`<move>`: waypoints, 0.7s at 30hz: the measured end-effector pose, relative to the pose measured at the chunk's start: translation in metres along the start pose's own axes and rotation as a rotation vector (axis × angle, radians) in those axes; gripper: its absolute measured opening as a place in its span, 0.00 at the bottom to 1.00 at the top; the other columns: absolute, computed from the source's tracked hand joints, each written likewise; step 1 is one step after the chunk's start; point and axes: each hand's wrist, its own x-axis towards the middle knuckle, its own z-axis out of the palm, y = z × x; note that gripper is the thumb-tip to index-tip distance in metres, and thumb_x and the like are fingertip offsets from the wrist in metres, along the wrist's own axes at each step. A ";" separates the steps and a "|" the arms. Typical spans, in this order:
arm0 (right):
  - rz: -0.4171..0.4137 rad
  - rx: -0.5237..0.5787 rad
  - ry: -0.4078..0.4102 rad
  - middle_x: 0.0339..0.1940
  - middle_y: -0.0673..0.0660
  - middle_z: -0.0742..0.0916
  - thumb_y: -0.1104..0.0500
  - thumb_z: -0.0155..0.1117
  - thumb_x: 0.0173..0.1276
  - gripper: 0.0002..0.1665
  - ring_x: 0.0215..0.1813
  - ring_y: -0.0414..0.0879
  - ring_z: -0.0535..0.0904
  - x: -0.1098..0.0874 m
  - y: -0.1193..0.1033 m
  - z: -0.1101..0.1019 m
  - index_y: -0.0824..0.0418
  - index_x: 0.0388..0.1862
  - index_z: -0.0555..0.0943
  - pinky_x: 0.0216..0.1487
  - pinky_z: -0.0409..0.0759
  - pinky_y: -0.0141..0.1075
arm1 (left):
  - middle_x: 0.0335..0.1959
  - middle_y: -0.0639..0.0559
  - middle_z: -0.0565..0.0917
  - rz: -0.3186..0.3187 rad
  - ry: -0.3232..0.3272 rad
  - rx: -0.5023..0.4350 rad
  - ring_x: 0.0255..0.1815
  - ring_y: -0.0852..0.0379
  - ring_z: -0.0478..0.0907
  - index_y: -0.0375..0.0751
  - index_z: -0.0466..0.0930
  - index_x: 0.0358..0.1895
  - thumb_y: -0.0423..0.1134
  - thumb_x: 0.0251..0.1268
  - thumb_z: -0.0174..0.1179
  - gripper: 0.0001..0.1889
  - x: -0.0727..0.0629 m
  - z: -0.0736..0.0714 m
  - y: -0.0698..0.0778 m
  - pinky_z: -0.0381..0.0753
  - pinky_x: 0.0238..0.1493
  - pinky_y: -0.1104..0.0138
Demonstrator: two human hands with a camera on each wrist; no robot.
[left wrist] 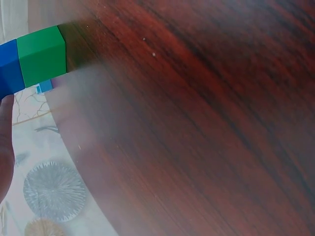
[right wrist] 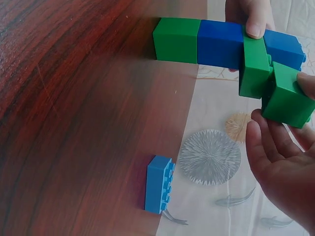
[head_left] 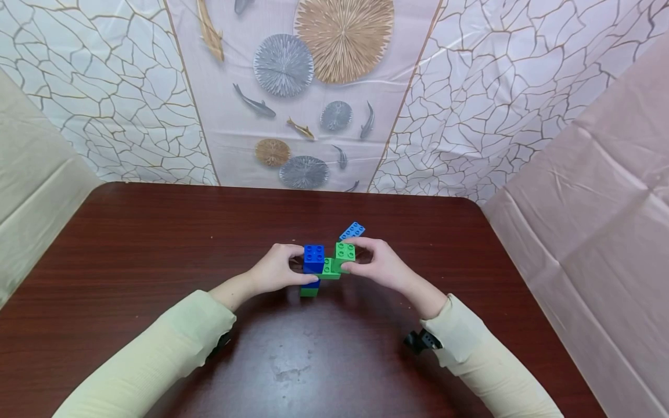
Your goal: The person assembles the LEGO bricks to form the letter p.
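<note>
Over the worktop (head_left: 130, 249), the left hand (head_left: 274, 270) pinched the stack (head_left: 314, 264), whose lower blocks (right wrist: 219, 44), largely hidden from the head, showed plainly at the right wrist. Rightward, the right hand (head_left: 384, 264) pinched a green block (head_left: 345, 253) by the plate (right wrist: 252, 73), both thumbs nearside.

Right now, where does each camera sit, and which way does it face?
Head: worn there, facing forward and down at the table; sleeves, left hand and right hand show.
Left wrist: worn there, facing across the table, brick stack at one edge; a little left hand shows.
Right wrist: worn there, facing the green brick in the right hand's fingers; the left hand partly shows.
Shared: head and right-wrist views both show the light-blue brick lying apart.
</note>
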 end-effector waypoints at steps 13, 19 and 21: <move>-0.082 -0.052 -0.039 0.43 0.61 0.84 0.62 0.68 0.59 0.25 0.41 0.48 0.79 0.001 0.000 -0.001 0.66 0.56 0.76 0.44 0.82 0.39 | 0.36 0.47 0.85 0.012 0.006 -0.002 0.36 0.59 0.82 0.37 0.81 0.40 0.43 0.52 0.70 0.16 -0.001 0.001 -0.001 0.83 0.42 0.68; -0.122 -0.091 -0.047 0.42 0.61 0.84 0.62 0.68 0.58 0.25 0.40 0.48 0.79 0.001 -0.002 -0.001 0.67 0.55 0.76 0.44 0.82 0.45 | 0.36 0.46 0.85 0.025 0.007 -0.004 0.36 0.59 0.82 0.36 0.81 0.41 0.42 0.52 0.70 0.16 -0.001 0.001 -0.002 0.83 0.42 0.68; -0.128 -0.096 -0.053 0.42 0.61 0.84 0.62 0.68 0.58 0.25 0.40 0.47 0.79 0.001 -0.002 -0.002 0.67 0.55 0.76 0.44 0.83 0.44 | 0.36 0.47 0.85 0.028 0.009 -0.002 0.37 0.59 0.82 0.37 0.81 0.41 0.42 0.52 0.70 0.16 -0.001 0.001 -0.003 0.83 0.43 0.68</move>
